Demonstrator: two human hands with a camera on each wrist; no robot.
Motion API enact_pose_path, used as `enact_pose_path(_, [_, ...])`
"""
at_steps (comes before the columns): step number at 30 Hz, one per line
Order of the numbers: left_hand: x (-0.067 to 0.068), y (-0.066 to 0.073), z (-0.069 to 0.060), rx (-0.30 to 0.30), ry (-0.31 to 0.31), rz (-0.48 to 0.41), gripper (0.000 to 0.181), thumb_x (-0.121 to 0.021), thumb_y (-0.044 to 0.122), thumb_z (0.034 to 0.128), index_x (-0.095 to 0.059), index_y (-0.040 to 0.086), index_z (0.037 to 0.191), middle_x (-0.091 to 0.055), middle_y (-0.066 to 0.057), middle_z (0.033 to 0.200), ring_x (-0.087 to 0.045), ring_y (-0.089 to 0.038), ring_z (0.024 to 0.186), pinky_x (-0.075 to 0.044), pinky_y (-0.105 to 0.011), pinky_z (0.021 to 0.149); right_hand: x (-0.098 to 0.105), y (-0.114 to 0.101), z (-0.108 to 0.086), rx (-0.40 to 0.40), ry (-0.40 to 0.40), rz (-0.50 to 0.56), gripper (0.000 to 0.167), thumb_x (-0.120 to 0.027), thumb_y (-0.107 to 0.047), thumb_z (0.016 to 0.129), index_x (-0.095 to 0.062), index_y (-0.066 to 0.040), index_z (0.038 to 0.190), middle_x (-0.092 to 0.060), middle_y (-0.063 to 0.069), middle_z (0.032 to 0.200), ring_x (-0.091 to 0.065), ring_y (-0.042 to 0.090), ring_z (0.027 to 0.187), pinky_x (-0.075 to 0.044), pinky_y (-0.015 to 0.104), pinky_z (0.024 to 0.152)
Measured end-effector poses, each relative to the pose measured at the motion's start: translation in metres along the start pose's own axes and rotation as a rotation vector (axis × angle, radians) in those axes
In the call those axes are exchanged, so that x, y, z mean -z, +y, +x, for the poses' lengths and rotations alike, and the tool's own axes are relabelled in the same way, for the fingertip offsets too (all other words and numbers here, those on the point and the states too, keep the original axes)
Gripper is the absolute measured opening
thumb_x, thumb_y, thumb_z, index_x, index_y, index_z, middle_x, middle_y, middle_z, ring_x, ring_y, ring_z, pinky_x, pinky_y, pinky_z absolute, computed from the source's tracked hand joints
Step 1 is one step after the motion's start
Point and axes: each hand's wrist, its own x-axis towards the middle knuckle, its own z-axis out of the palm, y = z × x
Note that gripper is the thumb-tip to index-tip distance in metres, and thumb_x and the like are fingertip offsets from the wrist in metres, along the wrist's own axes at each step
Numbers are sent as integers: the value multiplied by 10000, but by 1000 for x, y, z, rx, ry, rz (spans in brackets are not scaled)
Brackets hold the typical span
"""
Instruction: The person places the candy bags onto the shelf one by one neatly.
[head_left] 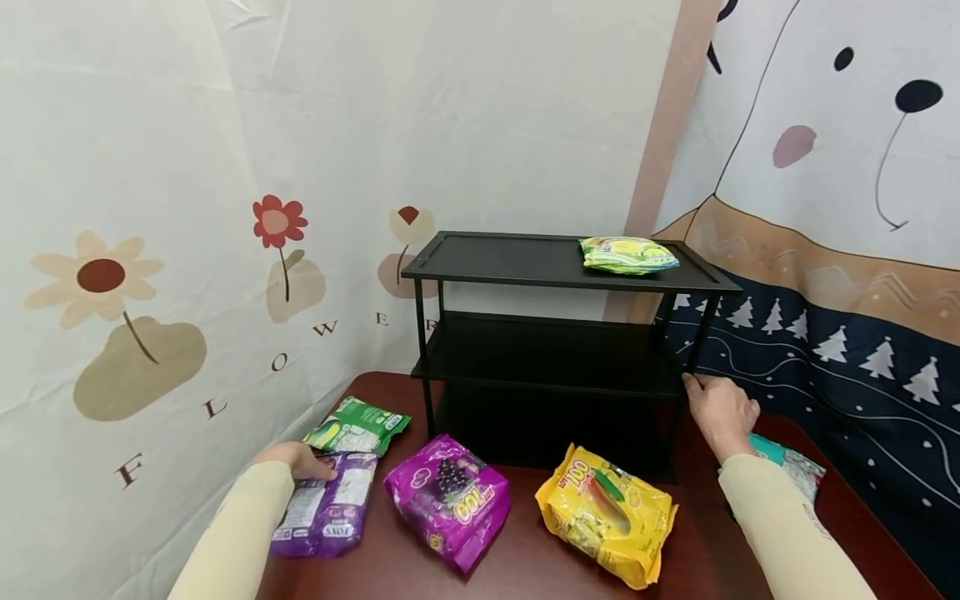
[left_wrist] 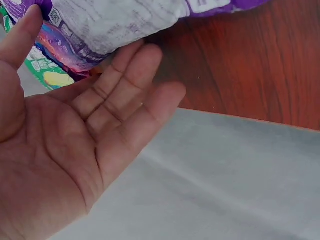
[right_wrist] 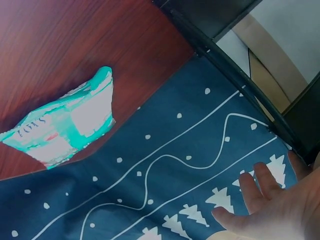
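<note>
My left hand point(head_left: 291, 460) is at a purple and white snack bag point(head_left: 347, 508) on the table's left, back upward, a fingertip touching its top. In the left wrist view, the thumb lies against the bag point(left_wrist: 120, 22) while the other fingers point(left_wrist: 137, 112) stretch loosely along its edge. On the right, my right hand point(head_left: 722, 410) pinches the corner post area of a black three-tier shelf rack point(head_left: 551, 350) at the middle tier. The right wrist view shows its remaining fingers point(right_wrist: 267, 182) spread; the thumb is mostly out of frame.
A green bag point(head_left: 360, 427) lies partly under the purple and white one. Purple grape candy point(head_left: 450, 500) and yellow mango candy point(head_left: 609, 517) bags lie before the rack. A yellow-green bag point(head_left: 628, 255) sits on the top tier. A teal bag point(right_wrist: 75, 117) lies right. Curtains point(head_left: 225, 150) border the table.
</note>
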Motion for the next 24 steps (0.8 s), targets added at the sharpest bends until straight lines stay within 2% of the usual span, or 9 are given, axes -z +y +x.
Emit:
enact_pose_path(3, [0, 0, 3, 12, -24, -16, 832, -686, 571, 864, -545, -182, 1190, -569, -313, 1124, -566, -384, 1067, -447, -470, 978, 0, 1, 0, -2, 3, -3, 446, -449, -339, 1056, -695, 10, 1184, -623, 182, 732, -557, 487, 965, -314, 601, 844])
enact_pose_path(6, [-2, -1, 9, -6, -37, -15, 796, -700, 542, 868, -566, -179, 1177, -585, -311, 1134, -577, -385, 1080, -459, -478, 969, 0, 1, -1, -10, 6, -1, 437, -462, -339, 1050, -707, 5, 1163, -621, 168, 711, -565, 475, 943, -328, 586, 826])
enact_pose_path(11, [-2, -2, 20, -58, -17, -34, 727, -751, 478, 848, -602, -177, 1126, -592, -338, 1145, -587, -433, 1082, -480, -497, 940, 3, 3, -1, -30, 15, -1, 440, -473, -336, 1043, -721, 20, 1118, -626, 185, 726, -563, 463, 912, -335, 568, 810])
enact_pose_path(16, [4, 0, 21, -55, -4, -70, 712, -775, 434, 835, -586, -191, 1117, -596, -326, 1092, -592, -412, 1026, -491, -503, 918, 4, 3, -2, -38, 11, 7, 459, -459, -340, 1047, -705, 36, 1143, -624, 194, 746, -553, 467, 937, -326, 579, 836])
enact_pose_path(19, [10, 2, 19, -78, 9, -76, 576, -763, 350, 851, -618, -163, 1070, -622, -277, 1029, -610, -369, 964, -510, -488, 883, 4, 2, -1, -34, 6, 6, 468, -452, -346, 1049, -694, 37, 1168, -646, 223, 813, -551, 474, 959, -325, 587, 849])
enact_pose_path(21, [14, 3, 19, -107, 6, -118, 454, -743, 260, 862, -630, -151, 1016, -636, -243, 967, -630, -344, 901, -537, -457, 828, 4, 2, -1, -33, 4, 4, 465, -453, -347, 1049, -695, 30, 1174, -648, 223, 816, -553, 472, 960, -322, 588, 849])
enact_pose_path(24, [22, 4, 19, -139, 15, -134, 341, -718, 199, 858, -647, -121, 956, -648, -197, 911, -637, -297, 831, -548, -412, 763, 3, 1, -1, -31, 5, 6, 452, -458, -345, 1050, -713, 17, 1143, -625, 183, 735, -560, 456, 928, -317, 579, 831])
